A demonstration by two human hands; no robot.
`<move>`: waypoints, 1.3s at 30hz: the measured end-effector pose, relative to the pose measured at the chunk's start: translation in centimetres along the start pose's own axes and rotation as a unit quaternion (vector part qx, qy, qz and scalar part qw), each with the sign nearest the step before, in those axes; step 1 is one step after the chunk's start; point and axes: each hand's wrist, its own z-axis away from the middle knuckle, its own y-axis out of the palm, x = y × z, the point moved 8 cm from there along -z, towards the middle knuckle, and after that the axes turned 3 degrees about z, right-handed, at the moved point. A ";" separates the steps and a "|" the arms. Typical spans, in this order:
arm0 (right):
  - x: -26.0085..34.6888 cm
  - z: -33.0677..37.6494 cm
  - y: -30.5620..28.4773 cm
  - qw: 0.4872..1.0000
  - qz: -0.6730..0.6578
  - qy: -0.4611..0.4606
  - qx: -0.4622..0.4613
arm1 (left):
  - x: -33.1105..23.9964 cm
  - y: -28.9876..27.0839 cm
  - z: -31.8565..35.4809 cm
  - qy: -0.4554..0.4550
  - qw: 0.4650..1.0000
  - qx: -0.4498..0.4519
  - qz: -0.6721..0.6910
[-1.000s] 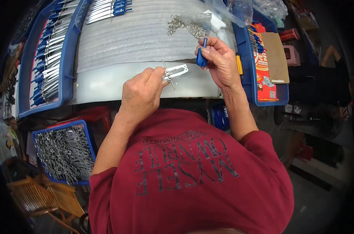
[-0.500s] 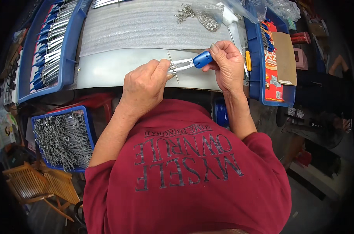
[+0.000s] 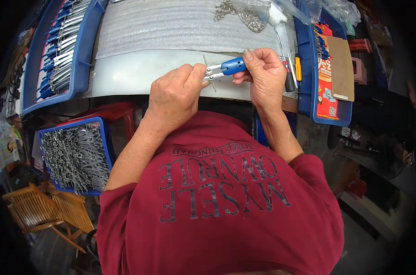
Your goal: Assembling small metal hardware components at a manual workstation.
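Observation:
My left hand (image 3: 175,95) is closed around a silvery metal linkage (image 3: 211,73). A thin metal rod crosses it next to my thumb, and its rear end is hidden in my fist. In my right hand (image 3: 267,78), a blue slotted sleeve (image 3: 234,67) is pinched between thumb and fingers at its right end. The sleeve's left end sits over the tips of the linkage's two arms, so the pieces meet in line between my hands. Both hands are held above the near edge of the white worktop (image 3: 125,75).
Left stands a blue tray (image 3: 82,68) of metal pieces with blue ends; below it, a blue crate (image 3: 108,144) of grey metal parts. Foam sheet (image 3: 157,27), small metal pins (image 3: 225,10), a yellow-handled screwdriver (image 3: 298,68) and a blue bin (image 3: 312,91) with cardboard (image 3: 340,68) lie beyond and right.
The blue sleeve and the linkage have come together: the two arms, spread and mostly bare before, now run closer together and deeper into the sleeve. My left hand has shifted slightly right.

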 end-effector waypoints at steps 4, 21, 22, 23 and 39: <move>0.4 0.4 0.2 0.999 0.019 -0.038 -0.006 | 0.0 0.0 0.2 0.007 1.000 -0.005 -0.004; 0.0 0.9 0.2 0.999 -0.002 -0.045 -0.018 | 0.5 0.6 0.9 -0.036 0.996 0.013 0.076; 0.4 1.0 0.3 0.997 0.012 -0.075 -0.013 | 0.5 0.6 0.9 -0.035 0.996 0.012 0.080; 0.4 1.0 0.3 0.997 0.012 -0.075 -0.012 | 0.5 0.6 0.9 -0.034 0.996 0.012 0.084; -0.9 0.7 1.1 1.000 -0.011 -0.023 0.017 | 0.5 0.6 0.7 -0.027 0.999 0.008 0.046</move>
